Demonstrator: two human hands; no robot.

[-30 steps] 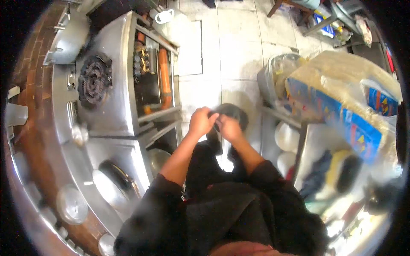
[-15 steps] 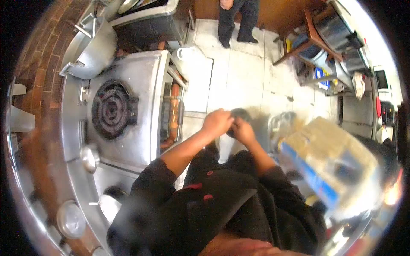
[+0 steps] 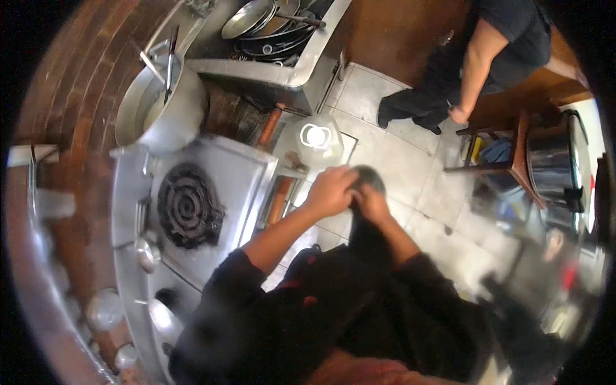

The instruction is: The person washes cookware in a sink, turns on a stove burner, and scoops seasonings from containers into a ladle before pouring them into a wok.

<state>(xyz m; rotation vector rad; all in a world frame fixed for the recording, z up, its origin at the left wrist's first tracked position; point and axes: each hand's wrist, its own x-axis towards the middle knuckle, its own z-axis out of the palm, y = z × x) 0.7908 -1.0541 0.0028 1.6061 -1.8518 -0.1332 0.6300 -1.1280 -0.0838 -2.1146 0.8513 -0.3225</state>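
Note:
My left hand and my right hand meet in front of my body, above the floor. Both have their fingers curled in, fingertips close together or touching. Anything between them is too small or hidden to name. Just beyond them shows a dark rounded shape, blurred; whether I hold it or it lies lower down, I cannot tell. Beyond my left hand, a translucent plastic jug with a white top stands near the stove corner.
At left is a steel stove with a black ring burner. A large pot holding utensils sits behind it. Pans fill a sink. Another person stands ahead right, near a wooden stool and big steel pot.
My view has swung rightward and forward; the stove's far end and sink show more. The other person appears farther right. The blurred beige-and-blue package at right has left view. My hands stay together.

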